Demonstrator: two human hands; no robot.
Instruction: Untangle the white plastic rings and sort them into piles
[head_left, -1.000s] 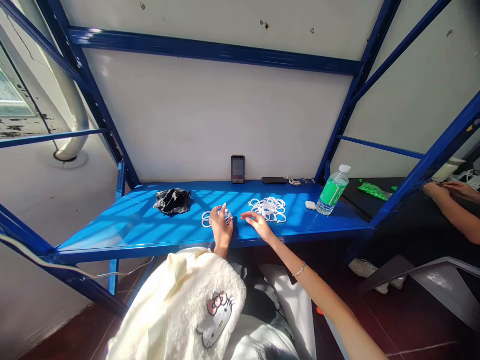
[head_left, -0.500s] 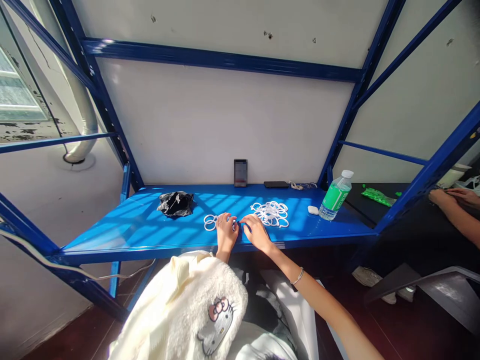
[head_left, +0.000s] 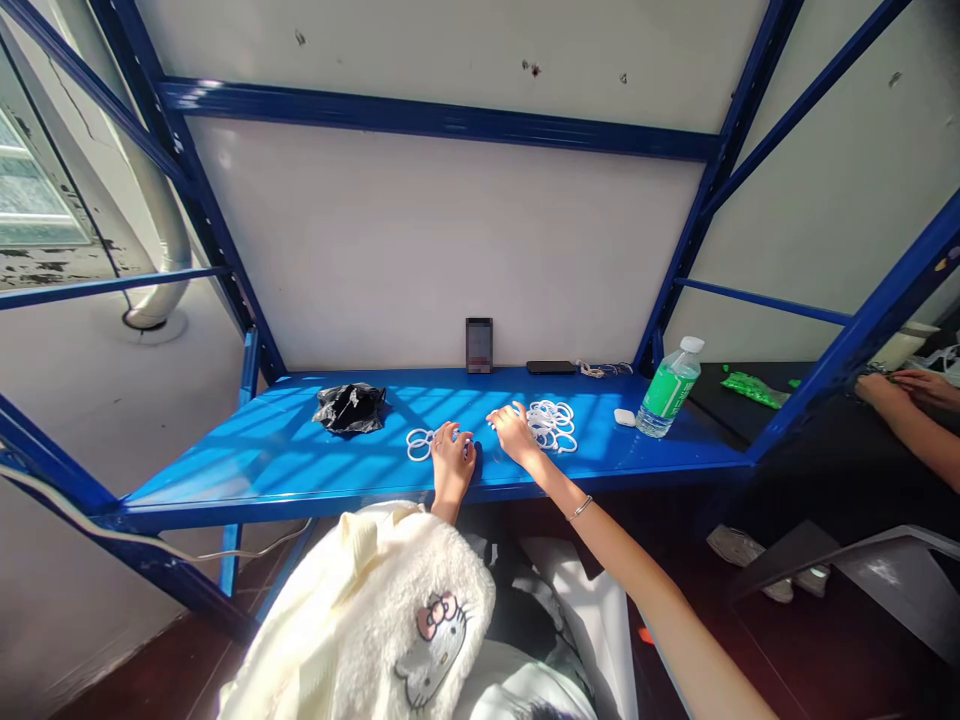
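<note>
Left hand point(head_left: 452, 462) flat on the small white plastic ring cluster point(head_left: 418, 443); right hand point(head_left: 516, 433) at the bigger white ring pile point(head_left: 556, 425), grip unclear. I'd pinch just one.

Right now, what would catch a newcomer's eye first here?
The sunlit blue metal shelf stands out first. At its front middle, the right hand is at the edge of a pile of white plastic rings, while the left hand rests by a few rings set apart on its left. A green-labelled water bottle stands upright near the shelf's right end; a crumpled black plastic bag lies further left.
</note>
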